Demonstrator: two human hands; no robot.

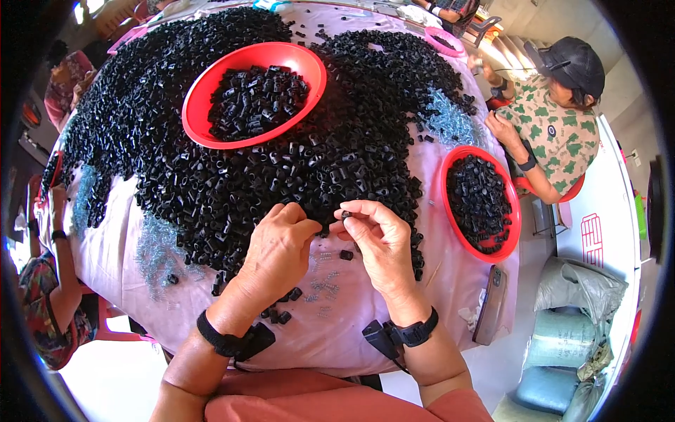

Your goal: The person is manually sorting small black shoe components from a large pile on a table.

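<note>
My right hand (385,247) pinches a small black plastic piece (346,215) between thumb and fingertips. Close beside it, my left hand (276,245) has its fingers curled together; whatever they hold is hidden behind them. Both hands are over the near edge of a big heap of small black hollow plastic pieces (211,190). Small metal coil springs (323,288) lie scattered on the pink cloth between my forearms. A single black piece (346,254) rests on the cloth just below my right hand, and a few more (281,316) lie by my left wrist.
A red basin (320,84) of black pieces sits on the heap; another red basin (515,218) stands at right. Spring piles lie at left (158,246) and far right (450,119). A phone (491,306) is by the table's right edge. Co-workers sit around the table.
</note>
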